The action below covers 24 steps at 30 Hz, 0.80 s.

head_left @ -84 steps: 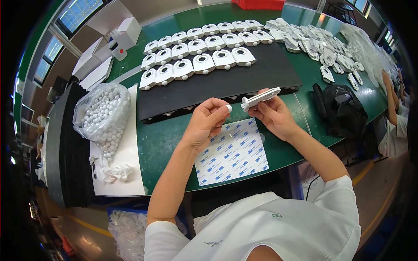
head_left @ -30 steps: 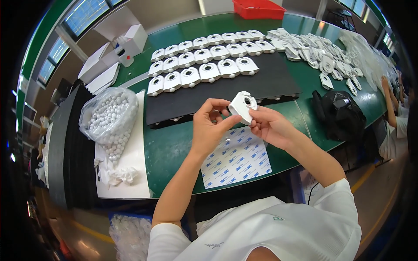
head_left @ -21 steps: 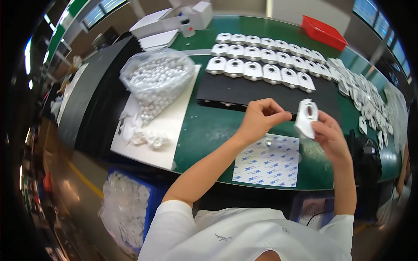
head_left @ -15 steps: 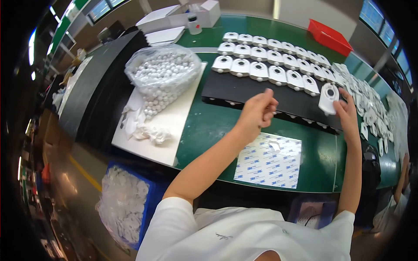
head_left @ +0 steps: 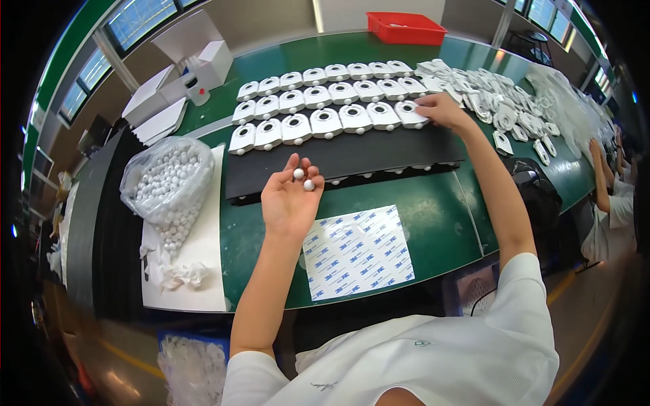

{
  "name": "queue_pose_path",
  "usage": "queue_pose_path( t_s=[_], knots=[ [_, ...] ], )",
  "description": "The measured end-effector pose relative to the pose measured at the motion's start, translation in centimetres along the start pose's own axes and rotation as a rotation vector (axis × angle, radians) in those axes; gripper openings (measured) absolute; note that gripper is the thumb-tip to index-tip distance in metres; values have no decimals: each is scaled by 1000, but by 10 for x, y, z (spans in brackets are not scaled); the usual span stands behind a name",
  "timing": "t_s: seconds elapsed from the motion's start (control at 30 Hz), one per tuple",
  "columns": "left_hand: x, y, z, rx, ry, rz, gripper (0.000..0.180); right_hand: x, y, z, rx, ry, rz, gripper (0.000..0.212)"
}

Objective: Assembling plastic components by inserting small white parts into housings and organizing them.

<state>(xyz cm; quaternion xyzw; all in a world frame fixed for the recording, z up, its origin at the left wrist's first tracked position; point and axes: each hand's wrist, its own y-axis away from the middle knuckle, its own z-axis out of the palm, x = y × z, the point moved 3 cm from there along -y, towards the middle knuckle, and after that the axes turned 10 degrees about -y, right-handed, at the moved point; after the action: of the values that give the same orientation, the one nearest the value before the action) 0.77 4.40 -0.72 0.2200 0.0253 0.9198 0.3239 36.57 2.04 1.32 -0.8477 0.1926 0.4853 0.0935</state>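
Note:
My left hand [head_left: 287,206] is turned palm up over the front of the black rack [head_left: 352,161], its fingers curled around two small white balls [head_left: 309,185]. At the right end of the front row, my right hand [head_left: 444,112] grips the edge of a white plastic housing [head_left: 409,116] with a round dark-rimmed hole; its fingertips are partly hidden. Three rows of similar white housings [head_left: 326,124] stand on the rack, with a white ball at the lower edge of many. A clear bag of white balls [head_left: 173,177] stands to the left of my left hand.
A white sheet with blue print [head_left: 359,254] lies near the front edge of the green table [head_left: 440,210]. Loose white parts [head_left: 497,101] are heaped at right, beside a black plastic bag [head_left: 531,186]. Farther back are a red bin [head_left: 406,30] and white boxes [head_left: 156,91]. Another person's arm [head_left: 600,172] shows far right.
My right hand has brought the held housing to the right end of the front row. My left hand has turned palm up, showing two balls. The view has swung right.

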Motion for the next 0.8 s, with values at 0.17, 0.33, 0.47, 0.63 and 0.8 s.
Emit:
queue_pose_path(
  t_s=[0.17, 0.33, 0.47, 0.63, 0.8],
  knots=[
    [0, -3, -7, -29, -176, 6, 32, -5, 8, -8, 105, -76, -64, 37],
    [-9, -2, -1, -65, -264, -23, 22, 34, 20, -99, 381, 708, -51, 31],
    [-14, 1, 3, -166, -343, -67, 27, 76, 48, -159, 353, 1040, 307, 55],
    [-13, 2, -3, -168, -390, -44, 31, 72, 68, -155, 67, 886, 556, 68],
    [-18, 2, 0, -170, -419, -62, 33, 60, 77, -144, 174, 882, 226, 45]
  ],
)
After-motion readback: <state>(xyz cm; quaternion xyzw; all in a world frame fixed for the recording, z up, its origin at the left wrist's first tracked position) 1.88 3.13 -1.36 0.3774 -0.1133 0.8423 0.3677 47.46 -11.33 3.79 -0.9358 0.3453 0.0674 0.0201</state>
